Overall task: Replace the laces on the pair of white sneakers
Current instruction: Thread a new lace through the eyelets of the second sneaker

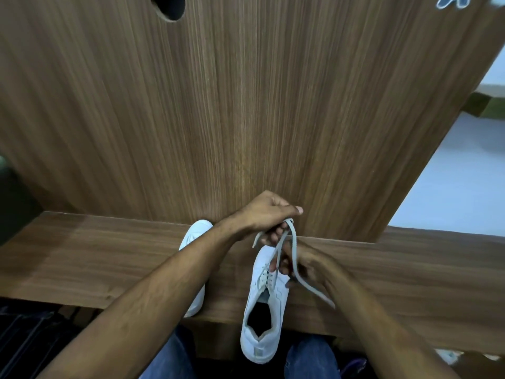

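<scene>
One white sneaker (263,310) is held above the desk's near edge, heel toward me, its opening facing up. My left hand (266,214) grips a grey-white lace (293,250) just above the shoe's toe, and the lace loops up out of the fingers. My right hand (303,265) grips the shoe's toe side, with a lace end trailing down over it to the right. The lace runs through the lower eyelets. The second white sneaker (195,242) lies on the desk behind my left forearm, mostly hidden.
The wooden desk (246,105) stretches ahead, with a round cable hole (168,6) at the far edge. A dark object (11,203) sits at the left. Pale floor (453,187) shows to the right. My jeans-clad knees (308,359) are below the desk edge.
</scene>
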Demonstrator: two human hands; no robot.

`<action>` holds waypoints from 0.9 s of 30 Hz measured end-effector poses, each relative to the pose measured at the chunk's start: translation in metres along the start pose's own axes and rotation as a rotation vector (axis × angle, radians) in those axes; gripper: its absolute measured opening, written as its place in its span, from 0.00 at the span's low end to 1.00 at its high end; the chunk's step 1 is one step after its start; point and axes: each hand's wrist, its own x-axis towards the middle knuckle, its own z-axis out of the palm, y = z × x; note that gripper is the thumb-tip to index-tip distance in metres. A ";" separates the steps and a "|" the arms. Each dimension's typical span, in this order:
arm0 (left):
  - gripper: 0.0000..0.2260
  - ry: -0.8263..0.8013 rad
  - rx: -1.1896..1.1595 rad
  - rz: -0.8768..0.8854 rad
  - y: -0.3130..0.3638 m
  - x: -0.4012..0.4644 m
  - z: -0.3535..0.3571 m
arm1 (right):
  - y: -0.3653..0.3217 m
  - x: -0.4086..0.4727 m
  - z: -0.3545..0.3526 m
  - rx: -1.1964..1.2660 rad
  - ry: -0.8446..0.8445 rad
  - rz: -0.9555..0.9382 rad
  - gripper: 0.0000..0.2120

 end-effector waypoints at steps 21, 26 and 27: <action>0.08 0.327 -0.061 0.327 0.010 0.017 -0.035 | -0.037 -0.048 -0.010 -0.088 0.079 -0.544 0.08; 0.12 0.523 0.385 0.225 -0.076 0.017 -0.021 | -0.028 -0.043 -0.007 -0.221 0.371 -0.581 0.14; 0.09 0.499 0.401 0.247 -0.093 0.012 -0.013 | -0.026 -0.044 -0.006 -0.229 0.393 -0.574 0.15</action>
